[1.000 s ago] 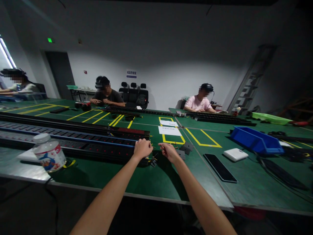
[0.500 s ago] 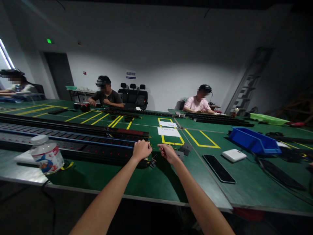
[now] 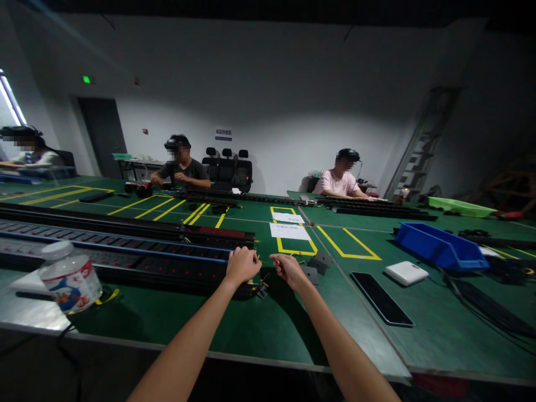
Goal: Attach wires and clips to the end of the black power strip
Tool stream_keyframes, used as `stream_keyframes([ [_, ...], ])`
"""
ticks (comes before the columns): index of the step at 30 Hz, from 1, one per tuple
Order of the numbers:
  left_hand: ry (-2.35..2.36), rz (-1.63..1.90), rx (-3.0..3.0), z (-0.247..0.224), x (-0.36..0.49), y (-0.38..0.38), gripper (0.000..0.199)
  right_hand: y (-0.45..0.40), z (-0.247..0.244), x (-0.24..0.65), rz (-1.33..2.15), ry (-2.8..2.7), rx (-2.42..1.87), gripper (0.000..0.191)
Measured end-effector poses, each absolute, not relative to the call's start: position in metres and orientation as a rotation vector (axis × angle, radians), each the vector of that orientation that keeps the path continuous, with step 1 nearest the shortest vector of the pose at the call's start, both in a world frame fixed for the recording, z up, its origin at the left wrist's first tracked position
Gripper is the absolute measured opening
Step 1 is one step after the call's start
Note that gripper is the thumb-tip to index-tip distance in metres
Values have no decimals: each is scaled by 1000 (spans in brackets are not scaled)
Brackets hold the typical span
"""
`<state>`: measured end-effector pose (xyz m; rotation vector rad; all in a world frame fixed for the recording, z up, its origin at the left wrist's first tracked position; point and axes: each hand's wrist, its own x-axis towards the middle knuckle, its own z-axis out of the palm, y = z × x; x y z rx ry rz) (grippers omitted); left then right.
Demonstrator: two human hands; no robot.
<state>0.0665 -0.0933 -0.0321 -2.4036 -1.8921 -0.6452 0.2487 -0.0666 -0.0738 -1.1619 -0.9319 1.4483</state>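
Plainly, the long black strip point(image 3: 176, 269) is laid left of the phone point(image 3: 382, 298). Its end nearest the phone is partly covered by the left hand point(image 3: 243, 266), fingers bent; between that end and the phone, the right hand point(image 3: 290, 272) is held with fingers curled, thumb close to forefinger. Whether anything is pinched by either cannot be told. The strip is judged stiff and unwieldy, best gripped by its edges. Compared with the earlier frame, both hands are barely moved; the scene is shifted slightly lower.
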Motion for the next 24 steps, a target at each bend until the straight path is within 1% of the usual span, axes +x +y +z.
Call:
stream_keyframes([
  [12, -1885, -600, -2413, -28, 67, -95, 23, -69, -70, 250, 1445, -962, -1135, 17],
  [18, -1887, -613, -2418, -27, 67, -95, 21, -68, -73, 250, 1445, -961, -1145, 20],
  [24, -1890, -605, -2415, -28, 66, -95, 21, -69, -71, 250, 1449, -949, -1157, 18],
])
